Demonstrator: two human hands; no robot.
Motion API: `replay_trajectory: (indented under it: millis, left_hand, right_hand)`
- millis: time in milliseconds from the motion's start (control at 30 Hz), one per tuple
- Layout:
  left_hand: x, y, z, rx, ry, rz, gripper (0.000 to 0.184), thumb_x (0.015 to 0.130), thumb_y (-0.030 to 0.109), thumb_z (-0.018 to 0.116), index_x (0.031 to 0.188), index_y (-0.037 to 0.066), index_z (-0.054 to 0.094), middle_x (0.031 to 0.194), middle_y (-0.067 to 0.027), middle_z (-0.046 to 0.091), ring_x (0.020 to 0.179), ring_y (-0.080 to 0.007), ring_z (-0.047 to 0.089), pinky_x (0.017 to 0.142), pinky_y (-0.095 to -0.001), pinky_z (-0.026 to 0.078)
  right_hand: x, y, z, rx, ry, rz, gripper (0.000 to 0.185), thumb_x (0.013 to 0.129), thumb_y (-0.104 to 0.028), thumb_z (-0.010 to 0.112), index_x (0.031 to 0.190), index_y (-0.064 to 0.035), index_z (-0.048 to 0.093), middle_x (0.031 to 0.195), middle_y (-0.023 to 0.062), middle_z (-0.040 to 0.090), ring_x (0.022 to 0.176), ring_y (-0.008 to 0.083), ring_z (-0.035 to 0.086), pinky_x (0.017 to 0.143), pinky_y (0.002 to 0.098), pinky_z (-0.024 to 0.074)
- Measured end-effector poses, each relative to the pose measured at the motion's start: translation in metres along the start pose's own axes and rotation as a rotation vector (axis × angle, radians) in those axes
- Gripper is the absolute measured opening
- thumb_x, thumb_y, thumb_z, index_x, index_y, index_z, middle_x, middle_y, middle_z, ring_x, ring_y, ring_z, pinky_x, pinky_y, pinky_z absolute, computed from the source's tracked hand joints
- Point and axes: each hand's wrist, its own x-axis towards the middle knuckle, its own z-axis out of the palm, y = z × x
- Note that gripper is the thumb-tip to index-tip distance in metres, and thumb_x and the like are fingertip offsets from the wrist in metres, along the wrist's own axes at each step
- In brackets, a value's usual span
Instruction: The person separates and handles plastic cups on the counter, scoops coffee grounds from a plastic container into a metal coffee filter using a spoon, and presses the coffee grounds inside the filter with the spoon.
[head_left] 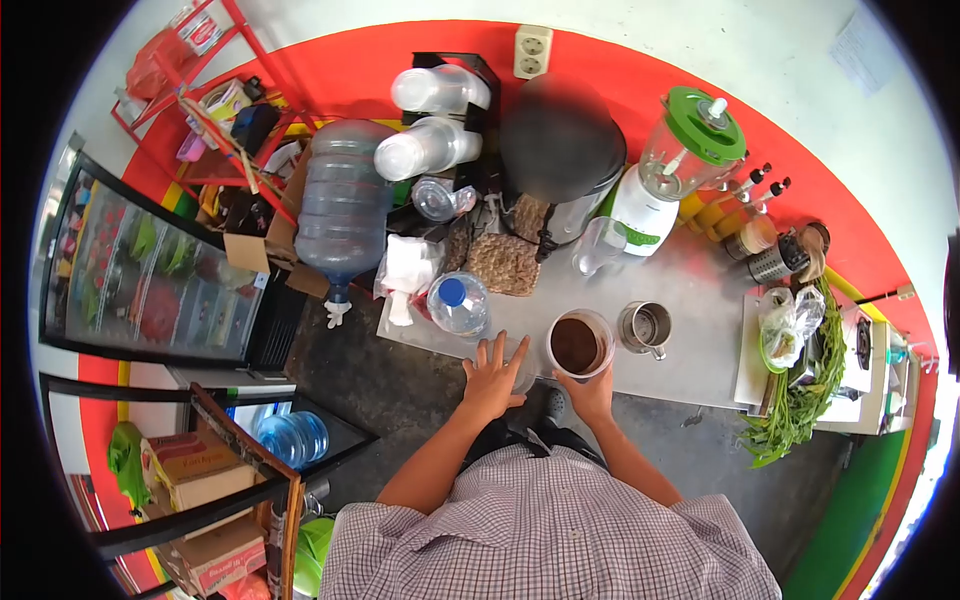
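Observation:
My right hand [588, 394] is wrapped round the near side of a clear plastic cup [608, 330] with dark brown contents, at the front edge of the metal table. To its left, my left hand [490, 378] is stretched out with fingers spread. Something clear and plastic [524, 374] lies partly hidden by that hand; I cannot make out its kind or whether the hand touches it. A metal mug [645, 327] stands right of the cup. Beyond my left hand is a clear water bottle [459, 304] with a blue cap.
A blender [655, 195] with a green lid stands at the back of the table [690, 375]. Left of it are a dark round-topped container [560, 140], stacked plastic cups [430, 148] and a large water jug [345, 200]. Leafy greens [805, 390] hang at the right end.

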Motion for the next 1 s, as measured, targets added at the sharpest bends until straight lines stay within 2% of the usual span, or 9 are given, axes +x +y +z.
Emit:
replay_trajectory:
  millis: [233,300,500,633,733,833,900,967,1000]
  left_hand:
    - [0.025,0.008,0.012,-0.034,-0.002,-0.006,0.129,0.075,0.033,0.098,0.176,0.028,0.020,0.179,-0.0226,0.015,0.157,-0.0570,0.025,0.109,-0.0796,0.039]
    - [0.032,0.007,0.018,-0.039,0.014,-0.003,0.131,0.076,0.031,0.098,0.177,0.027,0.016,0.180,-0.0223,0.012,0.161,-0.0558,0.020,0.115,-0.0804,0.035]
    - [0.049,0.001,0.020,-0.057,-0.005,0.043,0.127,0.078,0.025,0.096,0.177,0.026,0.016,0.181,-0.0224,0.009,0.162,-0.0556,0.014,0.120,-0.0785,0.031]
    - [0.059,0.001,0.038,-0.063,0.044,0.046,0.126,0.076,0.024,0.097,0.176,0.024,0.021,0.179,-0.0241,0.012,0.161,-0.0576,0.017,0.119,-0.0762,0.031]
    - [0.063,0.001,0.041,-0.081,0.093,0.057,0.126,0.076,0.024,0.097,0.176,0.025,0.021,0.180,-0.0234,0.011,0.163,-0.0560,0.013,0.122,-0.0764,0.027]
    - [0.066,0.003,0.042,-0.064,0.077,0.041,0.126,0.076,0.026,0.097,0.176,0.023,0.021,0.180,-0.0250,0.010,0.165,-0.0533,0.010,0.126,-0.0736,0.024]
    - [0.071,0.005,0.042,-0.059,0.108,0.078,0.125,0.078,0.025,0.095,0.177,0.021,0.019,0.180,-0.0256,0.010,0.168,-0.0474,0.010,0.132,-0.0655,0.018]
    - [0.073,0.007,0.039,-0.037,0.093,0.064,0.125,0.078,0.026,0.096,0.177,0.019,0.020,0.180,-0.0265,0.011,0.168,-0.0466,0.010,0.133,-0.0638,0.017]
    - [0.074,0.009,0.035,-0.017,0.079,0.043,0.125,0.077,0.026,0.096,0.176,0.018,0.020,0.180,-0.0274,0.012,0.168,-0.0458,0.011,0.134,-0.0621,0.016]
  right_hand:
    - [-0.014,0.001,-0.006,0.045,0.012,0.089,0.108,0.073,-0.022,0.099,0.160,-0.0009,0.039,0.155,0.0196,0.056,0.146,0.0353,0.055,0.122,0.0470,0.0433]
    - [-0.018,0.004,-0.007,0.018,0.018,0.082,0.110,0.073,-0.023,0.100,0.161,-0.0013,0.038,0.156,0.0199,0.055,0.147,0.0361,0.054,0.122,0.0478,0.0441]
    - [-0.021,0.010,-0.011,-0.006,-0.004,0.070,0.112,0.074,-0.025,0.100,0.163,-0.0027,0.036,0.156,0.0196,0.052,0.147,0.0379,0.052,0.121,0.0496,0.0445]
    - [-0.016,0.009,-0.014,0.005,-0.004,0.051,0.112,0.074,-0.025,0.100,0.163,-0.0040,0.037,0.156,0.0189,0.052,0.147,0.0385,0.053,0.121,0.0502,0.0446]
    - [-0.013,0.011,-0.014,0.027,-0.001,0.057,0.111,0.073,-0.026,0.100,0.163,-0.0040,0.038,0.156,0.0187,0.052,0.147,0.0381,0.053,0.121,0.0500,0.0448]
    - [-0.013,0.009,-0.017,0.001,0.015,0.059,0.111,0.074,-0.028,0.100,0.163,-0.0040,0.038,0.155,0.0190,0.053,0.147,0.0381,0.053,0.121,0.0499,0.0445]
    - [-0.012,0.010,-0.018,-0.013,0.008,0.055,0.111,0.074,-0.028,0.100,0.163,-0.0035,0.038,0.155,0.0193,0.054,0.146,0.0376,0.054,0.120,0.0494,0.0452]
    - [-0.014,0.013,-0.023,-0.026,0.001,0.054,0.110,0.075,-0.029,0.100,0.163,-0.0030,0.039,0.154,0.0195,0.055,0.145,0.0371,0.055,0.120,0.0489,0.0459]
    - [-0.014,0.017,-0.032,0.004,-0.078,0.103,0.111,0.075,-0.029,0.100,0.163,-0.0022,0.038,0.153,0.0200,0.057,0.144,0.0368,0.056,0.119,0.0490,0.0466]
